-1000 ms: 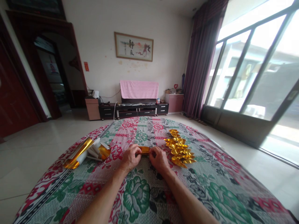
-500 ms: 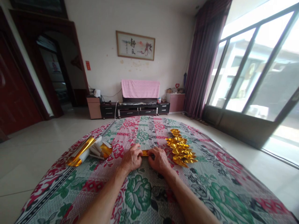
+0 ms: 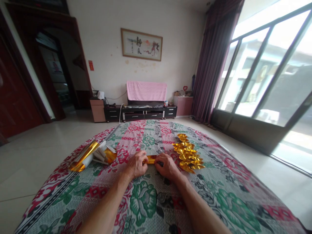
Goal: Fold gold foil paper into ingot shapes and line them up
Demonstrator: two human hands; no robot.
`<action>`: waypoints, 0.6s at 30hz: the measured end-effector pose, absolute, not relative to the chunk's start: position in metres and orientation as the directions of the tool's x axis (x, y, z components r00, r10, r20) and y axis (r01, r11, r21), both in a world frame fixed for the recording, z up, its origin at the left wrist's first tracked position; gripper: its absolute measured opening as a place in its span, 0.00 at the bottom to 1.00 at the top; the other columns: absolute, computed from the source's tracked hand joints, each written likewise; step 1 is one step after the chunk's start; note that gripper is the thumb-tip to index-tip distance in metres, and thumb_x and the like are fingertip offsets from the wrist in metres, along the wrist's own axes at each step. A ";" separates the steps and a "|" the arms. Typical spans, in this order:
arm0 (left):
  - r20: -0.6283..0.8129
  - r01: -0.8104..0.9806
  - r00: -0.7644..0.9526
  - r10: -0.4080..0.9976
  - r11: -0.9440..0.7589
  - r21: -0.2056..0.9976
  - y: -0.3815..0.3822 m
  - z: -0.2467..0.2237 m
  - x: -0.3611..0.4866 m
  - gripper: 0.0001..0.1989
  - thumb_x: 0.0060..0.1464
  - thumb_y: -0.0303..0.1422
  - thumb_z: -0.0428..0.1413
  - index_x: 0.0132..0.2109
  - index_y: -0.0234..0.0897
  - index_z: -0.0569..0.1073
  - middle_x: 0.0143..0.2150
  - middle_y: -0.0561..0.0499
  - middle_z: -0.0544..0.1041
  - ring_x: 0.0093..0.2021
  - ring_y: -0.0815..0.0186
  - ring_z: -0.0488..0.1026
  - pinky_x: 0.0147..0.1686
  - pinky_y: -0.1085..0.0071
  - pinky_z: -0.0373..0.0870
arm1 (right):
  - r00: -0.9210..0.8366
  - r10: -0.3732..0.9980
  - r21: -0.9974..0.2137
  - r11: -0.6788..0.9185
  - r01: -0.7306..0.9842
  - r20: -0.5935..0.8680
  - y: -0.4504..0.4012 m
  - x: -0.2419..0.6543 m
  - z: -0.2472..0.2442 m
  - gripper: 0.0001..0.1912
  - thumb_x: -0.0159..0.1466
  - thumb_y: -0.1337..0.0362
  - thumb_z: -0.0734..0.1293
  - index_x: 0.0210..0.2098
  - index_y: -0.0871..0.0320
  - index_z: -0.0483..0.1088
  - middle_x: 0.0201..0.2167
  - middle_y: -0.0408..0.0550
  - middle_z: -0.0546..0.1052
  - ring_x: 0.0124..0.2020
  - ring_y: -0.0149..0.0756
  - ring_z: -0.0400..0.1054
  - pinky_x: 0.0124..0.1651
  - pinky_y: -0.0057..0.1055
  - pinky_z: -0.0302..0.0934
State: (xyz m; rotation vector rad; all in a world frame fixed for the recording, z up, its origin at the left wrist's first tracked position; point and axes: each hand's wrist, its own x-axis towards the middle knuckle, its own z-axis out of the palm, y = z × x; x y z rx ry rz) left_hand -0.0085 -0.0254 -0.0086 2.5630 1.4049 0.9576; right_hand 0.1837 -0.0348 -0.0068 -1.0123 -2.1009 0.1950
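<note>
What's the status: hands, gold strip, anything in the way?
Left hand, right hand: gripping opposite ends of gold foil strip. Strip spans the gap. Folded gold pieces right of both hands, none between.

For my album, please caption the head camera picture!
Left hand and right hand hold a gold strip near gold shapes, over flowery cloth.

- The gold foil strip [image 3: 151,159] showed a broader face between the hands than half a second earlier, when only a narrow band of it was visible.
- The right hand [image 3: 167,165] had shifted slightly leftward across the tabletop [image 3: 146,141] since a second before, its fingers [image 3: 159,160] sitting a little lower at the strip's right end.
- The framed calligraphy picture [image 3: 141,44] appeared higher in view, the head camera having dipped slightly.
</note>
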 end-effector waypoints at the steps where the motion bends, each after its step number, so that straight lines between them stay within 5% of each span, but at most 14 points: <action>1: 0.491 0.740 0.381 0.784 -0.576 0.346 -0.025 -0.009 -0.009 0.09 0.42 0.22 0.52 0.31 0.37 0.73 0.45 0.46 0.70 0.46 0.62 0.69 0.49 0.67 0.66 | -0.379 0.716 -0.430 0.672 0.603 0.587 -0.035 0.183 -0.006 0.08 0.53 0.73 0.63 0.27 0.56 0.73 0.29 0.44 0.73 0.32 0.31 0.66 0.40 0.27 0.58; 8: 0.519 0.786 0.290 0.804 -0.510 0.350 -0.022 -0.010 -0.010 0.11 0.47 0.22 0.51 0.34 0.39 0.75 0.48 0.46 0.68 0.47 0.62 0.68 0.48 0.66 0.66 | -0.395 0.700 -0.306 0.651 0.694 0.595 -0.044 0.174 -0.002 0.07 0.57 0.69 0.63 0.29 0.54 0.73 0.27 0.43 0.74 0.33 0.31 0.66 0.42 0.29 0.55; 18: 0.501 0.812 0.285 0.817 -0.483 0.326 -0.026 -0.005 -0.009 0.10 0.46 0.22 0.52 0.32 0.39 0.75 0.39 0.49 0.69 0.40 0.66 0.68 0.42 0.72 0.66 | -0.363 0.702 -0.367 0.659 0.657 0.613 -0.041 0.172 -0.006 0.06 0.54 0.70 0.64 0.27 0.55 0.73 0.29 0.43 0.74 0.33 0.31 0.67 0.39 0.26 0.58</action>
